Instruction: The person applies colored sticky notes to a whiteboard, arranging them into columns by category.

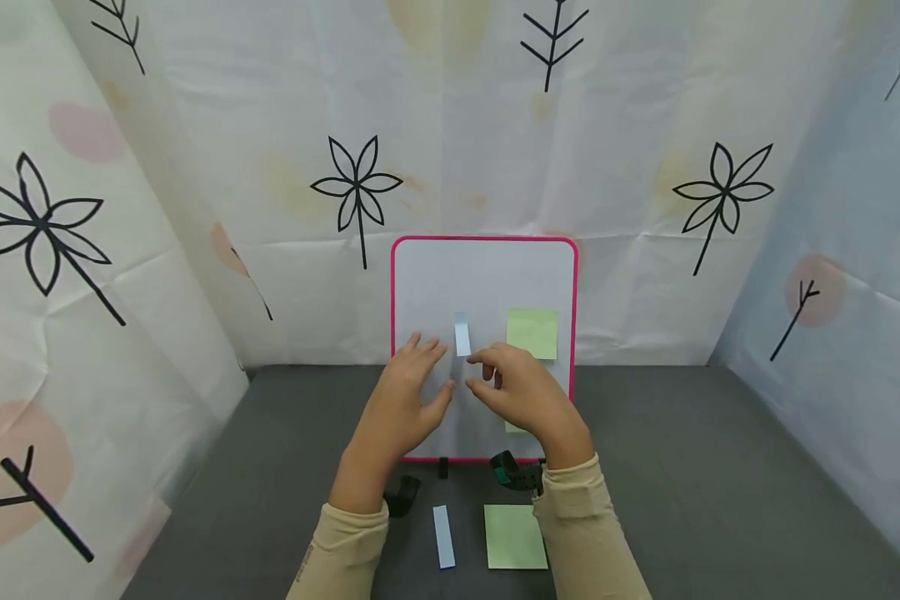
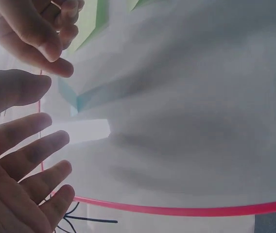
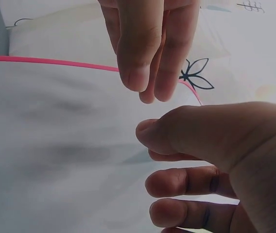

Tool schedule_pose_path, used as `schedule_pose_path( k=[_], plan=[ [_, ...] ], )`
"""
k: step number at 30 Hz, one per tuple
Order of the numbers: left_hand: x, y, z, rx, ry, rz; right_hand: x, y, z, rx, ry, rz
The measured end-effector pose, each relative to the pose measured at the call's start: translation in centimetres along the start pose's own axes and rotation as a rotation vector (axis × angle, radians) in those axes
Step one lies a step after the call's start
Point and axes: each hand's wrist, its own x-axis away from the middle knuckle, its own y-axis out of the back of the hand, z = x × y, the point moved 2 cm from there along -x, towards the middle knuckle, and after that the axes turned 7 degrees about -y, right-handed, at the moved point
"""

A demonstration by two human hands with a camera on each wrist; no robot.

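A small light-blue paper strip (image 1: 462,337) sticks to the whiteboard (image 1: 487,271), its lower end standing off the surface in the left wrist view. My left hand (image 1: 405,400) is just left of the strip, fingers spread and nothing in it. On the strip's lower right, my right hand (image 1: 523,392) has its fingers loosely bent, with a gap between thumb and forefinger. In the right wrist view that thumb (image 3: 164,133) faces the left hand's fingertips. A green sticky note (image 1: 532,332) is on the board above the right hand; another green note (image 1: 513,427) is mostly hidden under it.
The pink-rimmed board stands upright on the dark table (image 1: 682,467), against a patterned cloth backdrop (image 1: 480,117). Before it on the table lie a second blue strip (image 1: 444,537) and a green sticky note (image 1: 513,537), partly overlapped by the right sleeve (image 1: 588,525).
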Motion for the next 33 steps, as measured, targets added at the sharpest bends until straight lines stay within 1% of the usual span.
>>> schedule_pose_path(
  k=[4,9,14,17,20,23,28,30,33],
  plan=[
    [0.1,0.5,-0.3,0.016,0.022,0.012,0.2,0.3,0.3,0.005,-0.009,-0.003],
    [0.0,1.1,-0.8,0.014,0.025,0.014,0.3,0.6,0.4,0.004,-0.01,-0.015],
    [0.6,2.0,-1.3,0.007,0.041,0.03,0.5,0.4,0.6,-0.008,0.01,-0.02],
    [0.9,2.6,-1.7,-0.003,0.043,0.028,0.6,0.4,0.9,-0.002,0.022,-0.027],
    [1.2,3.0,-2.0,-0.014,0.026,0.021,0.8,0.4,1.2,0.005,0.04,-0.04],
    [1.2,3.1,-2.5,-0.012,-0.01,0.026,1.0,0.4,1.6,0.011,0.062,-0.046],
    [1.5,3.0,-3.5,0.001,-0.067,0.041,1.6,0.5,2.3,0.016,0.092,-0.025],
    [1.6,3.0,-3.9,0.002,-0.077,0.045,1.8,0.8,2.5,-0.011,0.115,-0.015],
    [1.8,3.2,-4.3,-0.012,-0.092,0.047,2.0,1.4,2.7,-0.086,0.166,-0.009]
  ],
)
